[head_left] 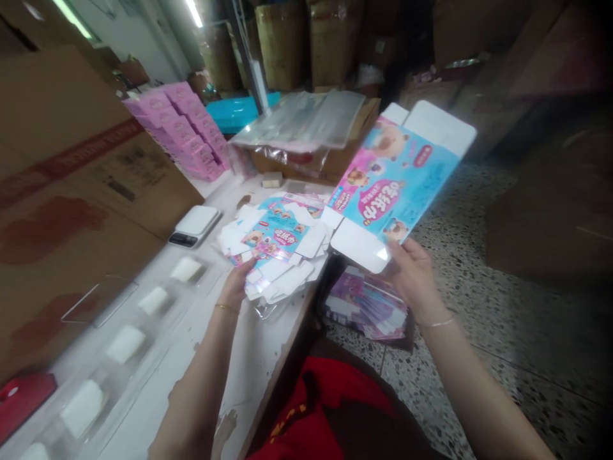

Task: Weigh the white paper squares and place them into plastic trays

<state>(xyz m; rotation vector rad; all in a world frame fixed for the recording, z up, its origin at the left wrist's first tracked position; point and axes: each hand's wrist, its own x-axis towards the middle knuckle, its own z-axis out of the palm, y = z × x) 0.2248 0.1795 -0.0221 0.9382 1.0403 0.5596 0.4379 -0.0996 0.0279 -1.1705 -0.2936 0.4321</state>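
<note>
My right hand (pixel 414 271) grips a flattened blue and pink printed carton (pixel 407 172) by its lower edge, thumb on the printed face. The carton is tilted in the air to the right of the table, its white flaps sticking out at both ends. On the table, my left hand (pixel 238 278) has its fingers closed at the near edge of another printed carton (pixel 278 231). That one lies on top of a loose pile of flat cartons (pixel 292 281) with white flaps pointing many ways. A clear plastic sheet shows beneath the pile.
Several white blocks (pixel 127 344) stand in a row on the white table (pixel 244 383), with a small scale (pixel 196 223) behind them. Pink boxes (pixel 179 137) are stacked at the back. A large cardboard box (pixel 81 191) stands left. An open box of flat cartons (pixel 366 306) sits below the table edge.
</note>
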